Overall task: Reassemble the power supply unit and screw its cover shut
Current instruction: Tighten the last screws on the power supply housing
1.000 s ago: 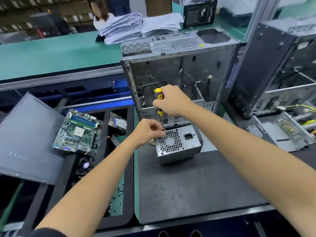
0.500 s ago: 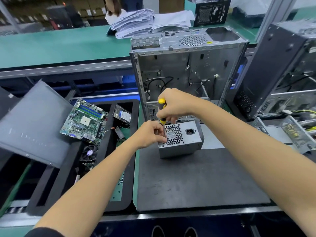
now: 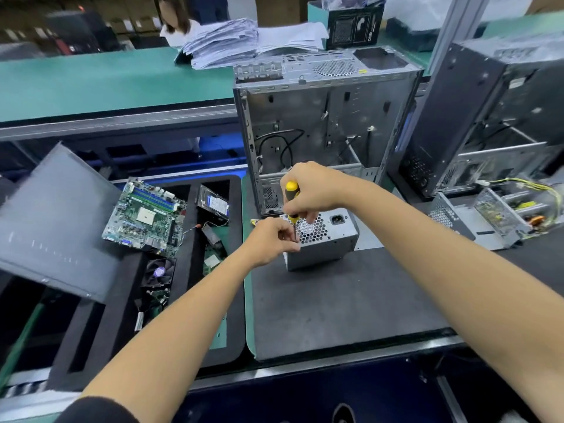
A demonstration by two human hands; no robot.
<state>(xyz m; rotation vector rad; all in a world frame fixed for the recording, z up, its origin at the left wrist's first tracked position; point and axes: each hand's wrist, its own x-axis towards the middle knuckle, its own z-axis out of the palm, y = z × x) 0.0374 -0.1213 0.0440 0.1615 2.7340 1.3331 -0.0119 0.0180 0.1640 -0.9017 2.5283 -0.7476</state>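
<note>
A grey metal power supply unit stands on the dark mat, its honeycomb fan grille and power socket facing up. My right hand grips a yellow-and-black screwdriver held upright, its shaft coming down at the unit's upper left corner. My left hand sits against that corner, fingers curled and pinching round the screwdriver shaft near the tip. The tip and any screw are hidden by my fingers.
An open, empty computer case stands just behind the unit. A second case and an opened power supply with wires are at the right. Left of the mat, a black foam tray holds a motherboard, drive and fan.
The view has shifted slightly, so everything sits lower and more to the right. Both hands stay at the unit's corner with the screwdriver; the grip looks the same.
</note>
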